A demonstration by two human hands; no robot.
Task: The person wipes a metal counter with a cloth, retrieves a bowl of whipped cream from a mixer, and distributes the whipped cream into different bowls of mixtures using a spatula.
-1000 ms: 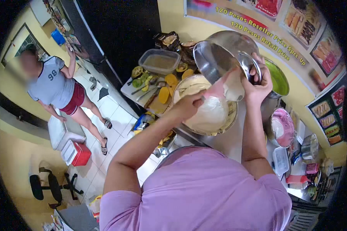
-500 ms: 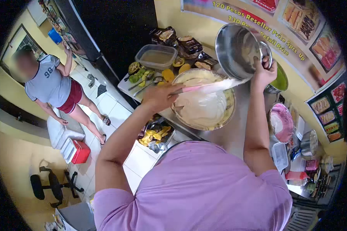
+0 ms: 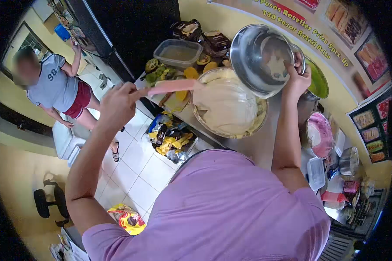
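A pink spatula (image 3: 178, 87) is gripped by its handle in my left hand (image 3: 119, 106), raised left of the large bowl of cream (image 3: 228, 106). My right hand (image 3: 298, 74) holds the metal pot (image 3: 259, 61) by its side handle. The pot is tilted above the bowl's back right edge, with its opening facing me and pale residue inside. Smooth off-white cream fills much of the large bowl, which rests on the counter (image 3: 265, 143).
Behind the bowl are a clear plastic tub (image 3: 177, 53), cut fruit and dark packets (image 3: 215, 41). Green (image 3: 319, 80) and pink (image 3: 319, 135) mixture bowls stand at right. A bin with peels (image 3: 172, 139) is below left. Another person (image 3: 61, 82) stands at far left.
My left hand has swung left and back with the spatula, away from the pot and bowl. The pot has moved up from its earliest position and now faces me more.
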